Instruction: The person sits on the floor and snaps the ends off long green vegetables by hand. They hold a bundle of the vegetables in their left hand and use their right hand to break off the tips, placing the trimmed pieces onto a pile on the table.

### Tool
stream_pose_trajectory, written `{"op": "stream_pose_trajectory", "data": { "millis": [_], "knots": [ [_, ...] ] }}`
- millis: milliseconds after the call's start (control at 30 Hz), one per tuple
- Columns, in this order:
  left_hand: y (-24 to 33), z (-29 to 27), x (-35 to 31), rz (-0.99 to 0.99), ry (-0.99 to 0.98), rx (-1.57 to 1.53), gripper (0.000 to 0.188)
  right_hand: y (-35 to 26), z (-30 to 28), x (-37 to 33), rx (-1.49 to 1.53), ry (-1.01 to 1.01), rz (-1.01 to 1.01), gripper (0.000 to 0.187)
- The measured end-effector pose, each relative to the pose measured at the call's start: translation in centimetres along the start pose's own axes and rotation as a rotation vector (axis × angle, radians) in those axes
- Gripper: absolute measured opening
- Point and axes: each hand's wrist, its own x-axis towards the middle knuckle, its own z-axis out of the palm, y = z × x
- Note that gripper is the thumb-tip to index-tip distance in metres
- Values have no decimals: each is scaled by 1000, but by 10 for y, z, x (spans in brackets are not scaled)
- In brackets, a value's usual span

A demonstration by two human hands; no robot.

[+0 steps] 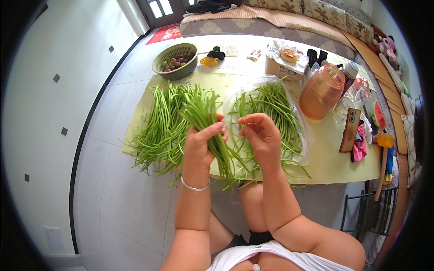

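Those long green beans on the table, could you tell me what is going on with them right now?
A seated person is working through long green beans at a low table. The left hand grips a bunch of long beans, their ends pointing up. The right hand is beside it, fingertips pinched near the bunch. A loose pile of beans lies on the left of the table, and another heap sits on a clear plastic bag behind the right hand. A green basket of grapes stands further back.

1. A green basket (159, 63) of grapes (175, 63) sits at the worktop's (337, 165) far left.
2. An orange jug (322, 91) stands right of centre.
3. A phone (350, 130) lies near the jug.
4. A sofa (271, 20) runs behind.
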Motion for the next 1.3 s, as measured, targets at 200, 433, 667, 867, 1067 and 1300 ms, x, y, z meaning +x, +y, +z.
{"op": "stream_pose_trajectory", "data": {
  "millis": [200, 433, 667, 867, 1067, 1300],
  "knots": [
    [-8, 12, -2, 36, 18, 133, 19, -8, 6, -2, -442, -179, -163, 18],
    [-10, -1, 6, 109, 133, 126, 13, 2, -1, 3, -443, -143, -97, 13],
    [0, -12, 7, 123, 158, -39, 10, 39, -49, 9, -1341, 137, 83, 25],
    [-4, -13, 9, 20, 138, -51, 14, 44, -44, 10, -1435, 66, 136, 27],
    [-8, -17, 8, -22, 105, -66, 12, 20, -33, 7, -1086, 88, -4, 28],
    [-13, -15, 11, -44, 87, -76, 11, 42, -38, 7, -1411, -40, 125, 25]
  ]
}}
